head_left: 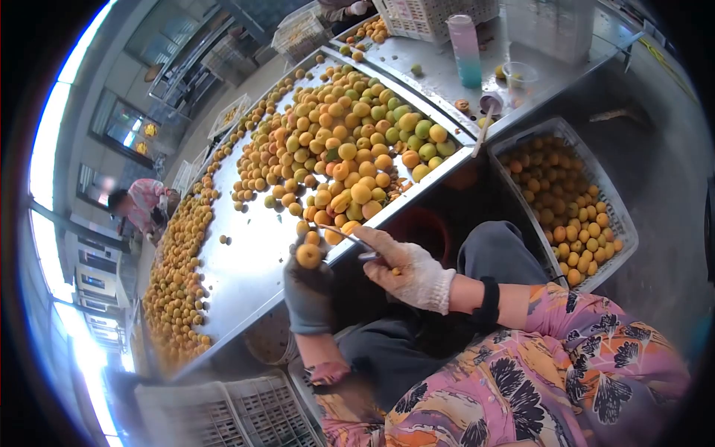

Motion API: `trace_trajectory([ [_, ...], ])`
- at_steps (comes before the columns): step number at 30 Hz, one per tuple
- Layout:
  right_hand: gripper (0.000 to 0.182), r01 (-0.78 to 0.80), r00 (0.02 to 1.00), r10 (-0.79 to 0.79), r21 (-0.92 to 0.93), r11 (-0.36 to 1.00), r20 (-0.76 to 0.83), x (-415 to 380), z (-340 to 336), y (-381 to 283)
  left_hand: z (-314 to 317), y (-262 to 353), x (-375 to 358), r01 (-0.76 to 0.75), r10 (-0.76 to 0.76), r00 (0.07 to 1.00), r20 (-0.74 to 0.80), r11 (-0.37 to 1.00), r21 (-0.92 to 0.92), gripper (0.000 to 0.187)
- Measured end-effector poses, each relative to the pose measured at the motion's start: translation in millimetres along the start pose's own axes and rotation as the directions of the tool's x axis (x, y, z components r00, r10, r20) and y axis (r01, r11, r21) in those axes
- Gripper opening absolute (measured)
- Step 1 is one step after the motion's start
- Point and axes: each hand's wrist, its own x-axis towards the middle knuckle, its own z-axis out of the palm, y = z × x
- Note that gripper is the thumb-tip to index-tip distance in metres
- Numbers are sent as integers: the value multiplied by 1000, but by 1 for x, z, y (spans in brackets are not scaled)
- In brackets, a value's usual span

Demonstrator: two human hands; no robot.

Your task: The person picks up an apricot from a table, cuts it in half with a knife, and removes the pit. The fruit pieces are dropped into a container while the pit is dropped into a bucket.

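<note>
My left hand [310,290], in a grey glove, is closed around a yellow-orange apricot [308,256] just off the table's front edge. Another apricot [312,238] shows right above it. My right hand [410,270] wears a white knit glove and grips a small tool with a thin dark curved blade [344,234]; its exact kind is hard to make out. The blade reaches left, over the fruit near my left hand. Beyond both hands a large heap of yellow, orange and greenish apricots [328,134] lies on the metal table [246,257].
A crate [624,227] of apricots stands on the floor at right. Empty-looking crates [261,406] are at lower left. A pink-teal bottle [465,56], a clear cup [521,73] and a white crate [428,18] stand on the adjoining table. A person [141,203] works at far left.
</note>
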Motion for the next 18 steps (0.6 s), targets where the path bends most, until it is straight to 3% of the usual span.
trace_trajectory([
  [1,56,3,1000,-3,-10,1000,-10,-1,-2,-12,16,1,-15,-222,205,975,84,912,345,37],
  [2,60,-24,999,26,-87,996,20,-3,-8,-28,30,3,-26,-231,213,973,93,914,334,37],
  [3,64,-52,997,60,-166,985,48,-5,-12,-39,44,6,-35,-9,11,1000,25,996,-94,36],
  [4,67,-13,999,22,-183,983,47,-9,-15,-43,55,9,-43,204,-206,977,52,838,-506,35],
  [5,67,-12,999,21,-194,981,45,-13,-17,-47,63,13,-47,202,-202,978,57,834,-514,35],
  [7,67,-55,994,79,-291,955,70,-20,-19,-54,75,21,-56,285,-299,949,99,685,-671,38],
  [9,67,-55,993,83,-296,954,83,-27,-23,-60,79,23,-65,257,-252,961,113,664,-702,42],
  [11,67,-69,991,99,-294,953,88,-31,-26,-66,83,31,-68,227,-249,968,37,800,-555,42],
  [15,68,-61,995,82,-305,950,56,-34,-30,-74,91,60,-77,156,-187,982,-18,868,-472,41],
  [17,68,-118,984,156,-328,937,91,-36,-31,-81,86,62,-79,196,-100,980,172,629,-752,40],
  [18,68,-117,984,154,-325,938,91,-38,-31,-83,88,65,-80,194,-99,980,171,632,-750,40],
])
